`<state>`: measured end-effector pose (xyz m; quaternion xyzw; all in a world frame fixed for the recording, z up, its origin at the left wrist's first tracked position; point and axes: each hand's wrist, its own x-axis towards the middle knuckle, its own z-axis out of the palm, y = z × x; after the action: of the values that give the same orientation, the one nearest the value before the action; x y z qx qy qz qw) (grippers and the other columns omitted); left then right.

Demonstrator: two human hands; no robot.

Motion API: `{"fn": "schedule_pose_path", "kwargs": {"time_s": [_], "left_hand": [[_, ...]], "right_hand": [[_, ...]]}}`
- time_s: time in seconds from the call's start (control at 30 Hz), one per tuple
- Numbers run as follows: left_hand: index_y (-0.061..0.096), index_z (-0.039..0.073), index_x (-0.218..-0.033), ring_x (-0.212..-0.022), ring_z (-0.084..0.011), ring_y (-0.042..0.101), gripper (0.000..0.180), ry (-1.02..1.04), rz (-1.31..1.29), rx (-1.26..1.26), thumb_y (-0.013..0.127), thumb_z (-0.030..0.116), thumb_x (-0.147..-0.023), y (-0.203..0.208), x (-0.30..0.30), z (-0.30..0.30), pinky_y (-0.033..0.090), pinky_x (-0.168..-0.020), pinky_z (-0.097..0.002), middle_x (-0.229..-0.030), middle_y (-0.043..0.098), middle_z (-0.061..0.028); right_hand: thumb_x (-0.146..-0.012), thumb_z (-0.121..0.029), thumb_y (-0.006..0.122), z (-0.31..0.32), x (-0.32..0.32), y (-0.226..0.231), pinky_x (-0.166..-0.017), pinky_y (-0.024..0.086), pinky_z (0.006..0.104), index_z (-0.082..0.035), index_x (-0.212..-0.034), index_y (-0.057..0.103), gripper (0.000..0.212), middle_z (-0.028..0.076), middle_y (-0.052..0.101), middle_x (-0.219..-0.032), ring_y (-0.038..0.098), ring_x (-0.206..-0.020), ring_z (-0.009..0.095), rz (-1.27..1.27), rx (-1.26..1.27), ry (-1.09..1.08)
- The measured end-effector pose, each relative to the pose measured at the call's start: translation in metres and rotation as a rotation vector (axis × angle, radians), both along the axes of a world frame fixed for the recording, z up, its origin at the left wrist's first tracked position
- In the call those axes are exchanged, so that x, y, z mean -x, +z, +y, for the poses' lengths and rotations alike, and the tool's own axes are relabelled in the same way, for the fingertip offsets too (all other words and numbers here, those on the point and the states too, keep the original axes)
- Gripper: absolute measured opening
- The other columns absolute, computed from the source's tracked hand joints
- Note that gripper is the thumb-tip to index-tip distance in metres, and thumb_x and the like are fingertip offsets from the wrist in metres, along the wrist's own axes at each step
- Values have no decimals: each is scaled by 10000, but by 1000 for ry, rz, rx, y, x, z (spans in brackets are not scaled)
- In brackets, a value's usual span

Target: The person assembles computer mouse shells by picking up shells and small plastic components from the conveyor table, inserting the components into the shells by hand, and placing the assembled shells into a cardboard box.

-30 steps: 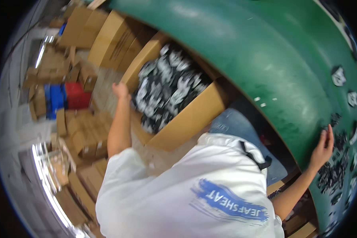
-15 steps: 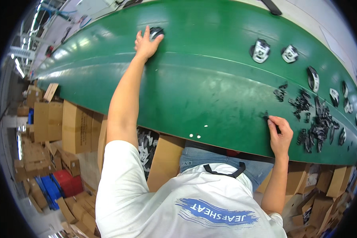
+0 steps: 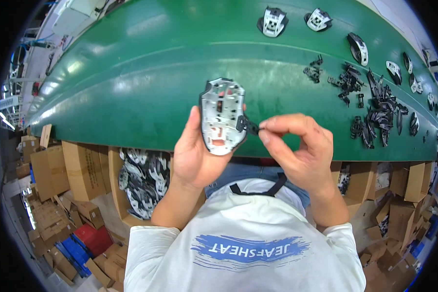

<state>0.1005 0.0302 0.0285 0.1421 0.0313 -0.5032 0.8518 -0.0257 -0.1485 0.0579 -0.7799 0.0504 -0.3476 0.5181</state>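
In swings the shell (image 3: 224, 118), cradled in my left hand (image 3: 197, 163); my right hand (image 3: 306, 148) pinches a black clip (image 3: 251, 127) at its edge: fitting, seemingly, needing careful aligning.

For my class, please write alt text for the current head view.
A person's left hand holds a black-and-white shell while the right hand pinches a small black part at its edge. More shells and black parts lie on a green table.
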Motion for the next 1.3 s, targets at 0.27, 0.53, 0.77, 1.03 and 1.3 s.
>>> {"fn": "schedule_pose_path", "kwargs": {"time_s": [0.27,0.53,0.77,1.03,1.3], "left_hand": [[458,67,-1585,-1350,-209,607,555,-226,-61,-185,277,424,-1199,24,36,-14,486,-1158,-425,-1478,619,-89],[452,76,-1590,-1375,-310,595,575,-326,7,104,247,436,-1191,2,53,-14,503,-1121,-521,-1538,569,-155],[446,96,-1593,-1405,-290,568,566,-236,64,-10,245,441,-1192,6,63,-15,475,-1155,-515,-1541,568,-116],[380,99,-1640,-1496,-254,489,565,-178,-166,-191,222,411,-1196,14,70,-12,388,-1252,-457,-1614,503,-109],[321,80,-1661,-1441,-175,502,545,-186,-269,-239,293,368,-1200,12,73,-6,410,-1202,-396,-1570,506,-70]], "right_hand": [[-779,28,788,-31,3,17,-728,580,365,-78,-1090,757,330,44,778,-953,741,-798,252,59,578,196],[-778,-20,768,-18,17,2,-743,566,357,-90,-1015,723,251,25,755,-903,751,-836,240,17,600,-58],[-743,-34,868,-12,27,-1,-850,513,385,-112,-996,753,288,-1,762,-954,726,-930,231,53,673,-163],[-751,-82,895,-4,40,-2,-772,436,363,-138,-978,772,264,-30,710,-894,631,-814,198,173,614,-183],[-816,-107,860,-1,37,-1,-754,426,365,-132,-959,768,172,-21,677,-844,609,-774,202,245,559,-59]]}}
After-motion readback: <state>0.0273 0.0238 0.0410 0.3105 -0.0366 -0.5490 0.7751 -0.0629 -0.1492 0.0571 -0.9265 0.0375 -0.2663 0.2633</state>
